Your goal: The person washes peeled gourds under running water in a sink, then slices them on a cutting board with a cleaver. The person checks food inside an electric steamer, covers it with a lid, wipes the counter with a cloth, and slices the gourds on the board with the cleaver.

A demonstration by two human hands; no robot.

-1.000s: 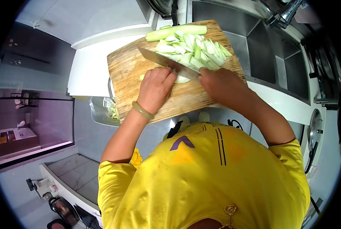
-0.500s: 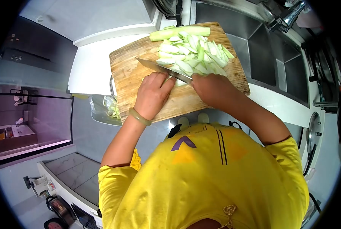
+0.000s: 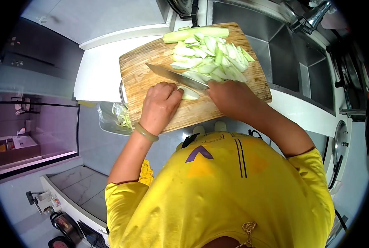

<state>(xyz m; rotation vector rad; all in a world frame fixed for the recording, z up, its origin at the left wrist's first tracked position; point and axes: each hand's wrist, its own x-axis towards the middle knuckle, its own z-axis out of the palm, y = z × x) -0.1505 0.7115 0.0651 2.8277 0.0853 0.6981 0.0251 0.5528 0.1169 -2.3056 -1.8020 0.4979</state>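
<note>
My right hand [image 3: 232, 97] is closed round the handle of a large knife [image 3: 174, 76], whose blade points left across the wooden cutting board [image 3: 135, 70]. Just below the blade, my left hand [image 3: 161, 103] has its fingers curled together at the left end of a pale green vegetable piece [image 3: 189, 94]. Much of what lies under those fingers is hidden. Beyond the blade is a pile of pale green slices [image 3: 213, 58]. A long peeled vegetable piece [image 3: 196, 34] lies along the board's far edge.
A steel double sink [image 3: 279, 53] with a faucet [image 3: 310, 18] is at the right. Left of the board is white counter [image 3: 95, 74]. A clear bin with peelings [image 3: 116, 118] hangs below the board's left edge. A pan lid [image 3: 341, 142] stands far right.
My left hand has shifted slightly left and toward my body, away from the blade, and more of the vegetable piece shows. My right hand still holds the knife, almost in place.
</note>
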